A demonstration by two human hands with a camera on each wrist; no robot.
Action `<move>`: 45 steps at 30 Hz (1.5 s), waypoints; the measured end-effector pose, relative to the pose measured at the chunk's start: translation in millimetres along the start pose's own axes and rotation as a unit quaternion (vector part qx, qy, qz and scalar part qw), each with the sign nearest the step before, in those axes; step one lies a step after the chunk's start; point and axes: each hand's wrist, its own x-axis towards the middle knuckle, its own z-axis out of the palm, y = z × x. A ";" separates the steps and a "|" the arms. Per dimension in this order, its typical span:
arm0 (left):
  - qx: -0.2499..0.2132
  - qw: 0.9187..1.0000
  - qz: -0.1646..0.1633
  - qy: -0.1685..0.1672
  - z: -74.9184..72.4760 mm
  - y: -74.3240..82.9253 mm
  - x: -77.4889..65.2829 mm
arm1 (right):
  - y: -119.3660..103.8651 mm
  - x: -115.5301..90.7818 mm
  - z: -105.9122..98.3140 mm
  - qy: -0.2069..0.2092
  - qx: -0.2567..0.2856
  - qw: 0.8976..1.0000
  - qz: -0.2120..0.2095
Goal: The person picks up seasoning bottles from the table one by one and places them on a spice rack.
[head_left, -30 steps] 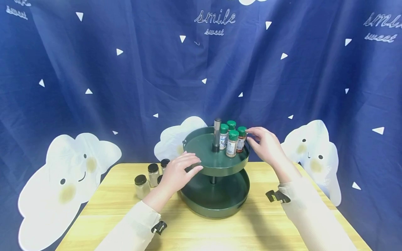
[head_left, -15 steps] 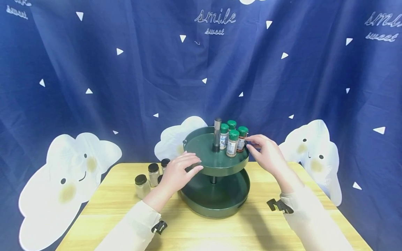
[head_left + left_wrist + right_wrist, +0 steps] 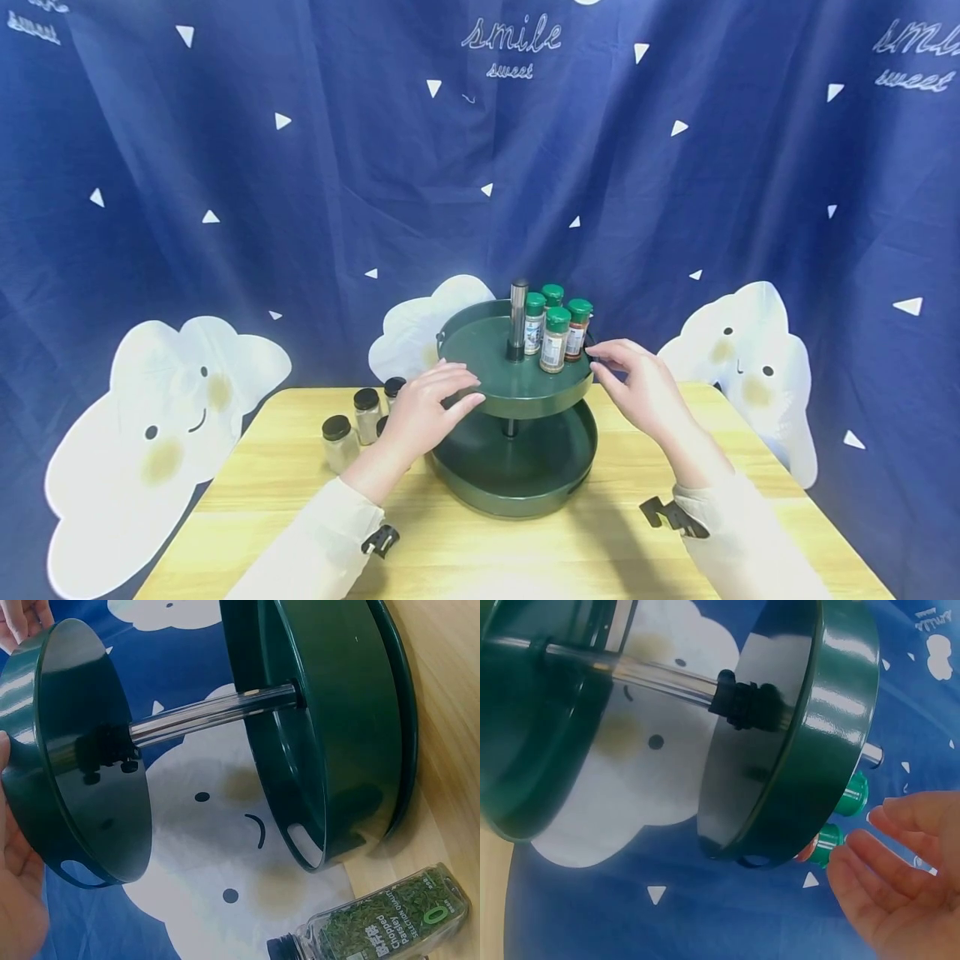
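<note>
My left hand [image 3: 423, 410] rests at the left front rim of the upper tray [image 3: 528, 408] of a dark green two-tier turntable, fingers relaxed; in the left wrist view this hand [image 3: 22, 900] lies along the tray's outer wall. By the tray's right rim is my right hand [image 3: 637, 387], holding nothing, fingers loosely bent. Several green-capped spice jars stand upright on that tray, among them one with red contents [image 3: 576, 333] nearest this hand and a pale one [image 3: 553, 342] in front. In the right wrist view, the fingers of the right hand [image 3: 900, 877] are beside the green caps.
A metal post [image 3: 518, 312] rises through the upper tray. Below is the lower tray [image 3: 513, 504]. Several black-capped jars [image 3: 341, 446] stand left on the wooden table [image 3: 480, 558], and the left wrist view shows a chopped parsley jar [image 3: 390, 919]. Behind hangs a blue curtain [image 3: 337, 167].
My right hand has come down from beside the red jar's cap to the level of the tray's rim. The left hand and the jars stay where they were.
</note>
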 end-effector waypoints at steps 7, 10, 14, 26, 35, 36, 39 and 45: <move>-0.003 1.000 0.008 0.003 -0.1 0.3 0.8 | 3.3 -9.1 0.3 0.010 0.000 1.000 -0.008; -0.002 1.000 0.010 0.003 -0.1 0.2 1.1 | 5.0 -13.2 1.4 0.016 -0.002 1.000 -0.016; -0.003 1.000 0.011 0.003 -1.3 0.9 2.0 | 6.5 -18.0 3.2 0.022 0.001 1.000 -0.018; -0.004 1.000 0.011 0.003 -2.0 1.4 1.5 | 10.9 -34.3 12.1 0.017 0.016 1.000 -0.005; -0.001 1.000 -0.002 -0.006 -0.8 1.3 -0.7 | 15.0 -45.3 21.9 -0.016 0.027 0.999 0.002; -0.001 1.000 -0.003 -0.006 -0.7 1.4 -0.7 | 15.0 -46.1 22.8 -0.022 0.030 0.999 0.003; -0.001 1.000 -0.006 -0.008 -0.9 1.6 -0.8 | 15.0 -48.2 25.1 -0.035 0.038 0.999 0.004; 0.003 1.000 -0.004 -0.007 -2.4 2.2 0.1 | 15.7 -51.9 29.5 -0.060 0.048 0.997 0.004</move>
